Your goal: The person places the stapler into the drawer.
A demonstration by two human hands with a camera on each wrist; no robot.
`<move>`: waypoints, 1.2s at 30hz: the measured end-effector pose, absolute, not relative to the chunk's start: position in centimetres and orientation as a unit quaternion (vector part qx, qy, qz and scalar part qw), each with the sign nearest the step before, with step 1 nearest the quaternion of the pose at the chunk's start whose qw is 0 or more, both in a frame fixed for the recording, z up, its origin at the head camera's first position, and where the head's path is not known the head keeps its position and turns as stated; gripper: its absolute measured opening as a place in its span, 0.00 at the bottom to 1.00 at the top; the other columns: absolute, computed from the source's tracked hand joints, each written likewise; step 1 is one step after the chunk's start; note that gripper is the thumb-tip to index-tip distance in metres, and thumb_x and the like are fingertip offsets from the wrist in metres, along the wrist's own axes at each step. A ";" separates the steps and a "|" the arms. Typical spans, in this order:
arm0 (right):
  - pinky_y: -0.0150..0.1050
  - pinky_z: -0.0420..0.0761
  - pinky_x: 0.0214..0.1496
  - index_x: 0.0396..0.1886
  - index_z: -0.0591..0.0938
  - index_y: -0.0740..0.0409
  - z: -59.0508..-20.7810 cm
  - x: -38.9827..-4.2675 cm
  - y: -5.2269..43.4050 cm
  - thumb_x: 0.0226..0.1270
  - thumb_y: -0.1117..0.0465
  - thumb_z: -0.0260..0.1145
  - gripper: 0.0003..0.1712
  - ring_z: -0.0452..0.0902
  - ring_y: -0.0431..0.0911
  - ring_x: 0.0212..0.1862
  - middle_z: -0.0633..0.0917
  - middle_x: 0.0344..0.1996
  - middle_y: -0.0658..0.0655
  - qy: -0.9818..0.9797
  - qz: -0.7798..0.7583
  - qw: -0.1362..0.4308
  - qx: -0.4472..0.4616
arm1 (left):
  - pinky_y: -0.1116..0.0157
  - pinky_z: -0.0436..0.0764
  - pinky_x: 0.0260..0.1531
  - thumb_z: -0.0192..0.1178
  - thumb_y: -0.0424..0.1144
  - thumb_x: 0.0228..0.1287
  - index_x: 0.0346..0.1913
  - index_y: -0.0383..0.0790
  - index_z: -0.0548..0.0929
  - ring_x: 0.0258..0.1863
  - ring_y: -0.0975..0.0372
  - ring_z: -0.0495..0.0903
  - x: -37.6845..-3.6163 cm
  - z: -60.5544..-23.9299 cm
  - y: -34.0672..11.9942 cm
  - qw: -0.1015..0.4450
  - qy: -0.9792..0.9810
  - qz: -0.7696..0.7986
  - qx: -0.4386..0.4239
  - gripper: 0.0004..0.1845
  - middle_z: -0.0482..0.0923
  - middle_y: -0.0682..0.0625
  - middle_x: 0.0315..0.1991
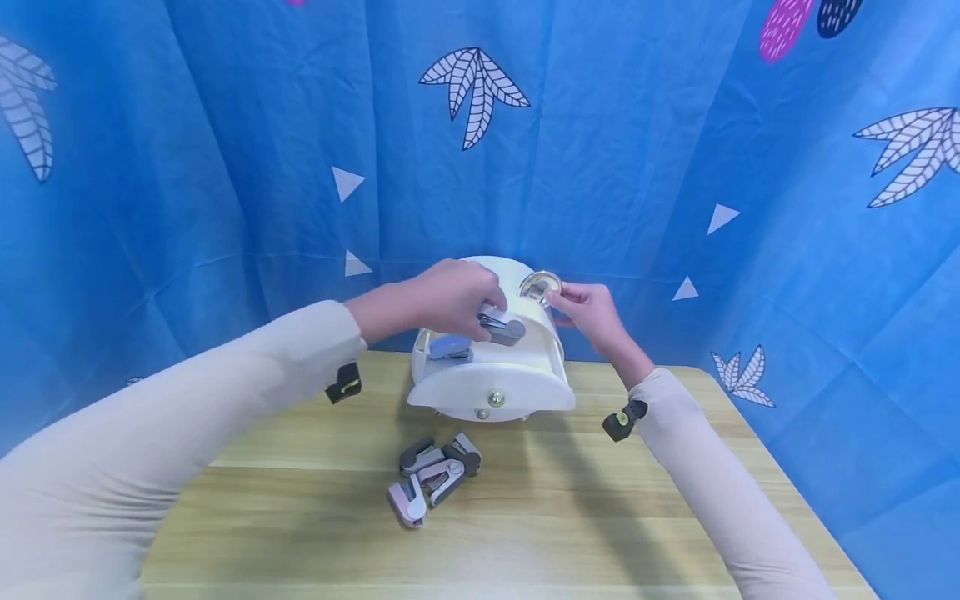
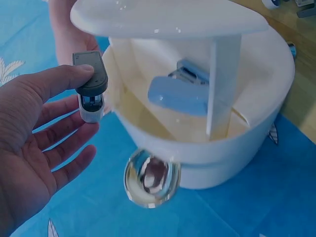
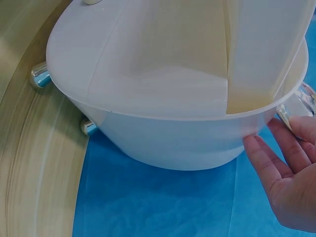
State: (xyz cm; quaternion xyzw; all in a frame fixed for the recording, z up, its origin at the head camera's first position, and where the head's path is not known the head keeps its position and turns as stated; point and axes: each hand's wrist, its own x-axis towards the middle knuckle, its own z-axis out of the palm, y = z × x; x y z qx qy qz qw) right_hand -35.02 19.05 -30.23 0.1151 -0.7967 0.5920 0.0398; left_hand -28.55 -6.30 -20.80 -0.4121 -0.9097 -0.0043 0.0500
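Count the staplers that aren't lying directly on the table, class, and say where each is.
2. The left hand holds a grey stapler by the white container; a blue stapler is inside the container. Others may be hidden by its walls or the hand.

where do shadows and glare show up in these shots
Head view: shadows across the table, pale glare near the bottom edge; left wrist view: mirror-like reflections on the metal piece, small glints on the box; right wrist view: bright highlights on the knobs.
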 end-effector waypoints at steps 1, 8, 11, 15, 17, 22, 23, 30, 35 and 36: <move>0.45 0.86 0.53 0.62 0.81 0.67 -30.2 -35.0 19.1 0.73 0.61 0.66 0.22 0.85 0.38 0.49 0.83 0.59 0.69 -0.797 0.591 0.041 0.115 | 0.61 0.83 0.42 0.75 0.43 0.57 0.51 0.43 0.90 0.40 0.58 0.83 -28.7 -21.0 -5.9 0.048 -0.909 -0.002 -0.414 0.19 0.88 0.49 0.42; 0.44 0.86 0.52 0.63 0.80 0.68 -30.1 -34.9 18.9 0.73 0.62 0.66 0.22 0.85 0.36 0.47 0.83 0.59 0.70 -0.793 0.595 0.043 0.120 | 0.65 0.75 0.32 0.76 0.43 0.55 0.44 0.41 0.91 0.31 0.60 0.75 -29.3 -21.9 -4.5 0.037 -0.913 0.001 -0.406 0.14 0.86 0.52 0.32; 0.44 0.86 0.52 0.62 0.81 0.67 -30.1 -34.9 18.9 0.73 0.62 0.66 0.22 0.85 0.37 0.47 0.83 0.58 0.69 -0.795 0.593 0.042 0.118 | 0.67 0.66 0.28 0.76 0.43 0.55 0.38 0.42 0.91 0.27 0.62 0.69 -29.5 -22.3 -4.3 0.029 -0.915 -0.004 -0.402 0.11 0.78 0.55 0.24; 0.44 0.87 0.52 0.62 0.82 0.66 -30.0 -34.8 18.9 0.73 0.61 0.66 0.21 0.85 0.41 0.50 0.84 0.58 0.68 -0.798 0.590 0.042 0.115 | 0.68 0.58 0.26 0.76 0.43 0.55 0.24 0.44 0.83 0.23 0.63 0.61 -29.6 -22.8 -4.1 0.024 -0.914 0.000 -0.404 0.12 0.62 0.56 0.17; 0.44 0.87 0.52 0.62 0.82 0.66 -30.0 -34.8 18.9 0.73 0.61 0.66 0.22 0.85 0.44 0.52 0.84 0.58 0.68 -0.799 0.589 0.041 0.116 | 0.68 0.57 0.25 0.76 0.43 0.55 0.19 0.46 0.76 0.22 0.64 0.58 -29.6 -23.0 -4.0 0.023 -0.915 0.007 -0.402 0.18 0.56 0.56 0.16; 0.43 0.87 0.52 0.62 0.81 0.66 -30.0 -34.7 19.0 0.73 0.60 0.67 0.22 0.85 0.46 0.54 0.84 0.58 0.67 -0.799 0.588 0.041 0.114 | 0.69 0.58 0.24 0.75 0.45 0.57 0.15 0.48 0.67 0.19 0.65 0.57 -29.6 -23.5 -3.9 0.016 -0.919 0.014 -0.393 0.26 0.54 0.57 0.14; 0.43 0.87 0.51 0.62 0.81 0.66 -30.0 -34.7 19.0 0.73 0.60 0.67 0.22 0.85 0.46 0.54 0.84 0.58 0.67 -0.800 0.588 0.042 0.114 | 0.69 0.58 0.24 0.75 0.45 0.57 0.15 0.48 0.66 0.19 0.64 0.56 -29.6 -23.6 -4.0 0.015 -0.920 0.016 -0.392 0.26 0.53 0.57 0.14; 0.42 0.87 0.51 0.62 0.82 0.65 -30.1 -34.8 18.9 0.73 0.59 0.67 0.22 0.85 0.43 0.52 0.84 0.58 0.67 -0.803 0.584 0.042 0.110 | 0.69 0.59 0.25 0.74 0.49 0.59 0.17 0.49 0.65 0.21 0.64 0.58 -29.5 -23.9 -4.1 0.016 -0.922 0.030 -0.386 0.27 0.56 0.56 0.16; 0.43 0.87 0.51 0.61 0.82 0.66 -30.1 -34.8 18.9 0.73 0.59 0.67 0.22 0.85 0.36 0.47 0.84 0.58 0.68 -0.800 0.588 0.042 0.111 | 0.69 0.62 0.26 0.74 0.49 0.60 0.23 0.46 0.75 0.23 0.64 0.64 -29.6 -24.0 -4.0 0.014 -0.924 0.030 -0.381 0.19 0.65 0.55 0.19; 0.43 0.87 0.51 0.61 0.82 0.66 -30.1 -34.8 18.8 0.73 0.59 0.67 0.22 0.84 0.35 0.46 0.84 0.58 0.68 -0.800 0.589 0.042 0.111 | 0.69 0.63 0.26 0.74 0.49 0.60 0.25 0.46 0.78 0.23 0.63 0.65 -29.6 -24.1 -4.0 0.015 -0.924 0.030 -0.380 0.17 0.67 0.55 0.20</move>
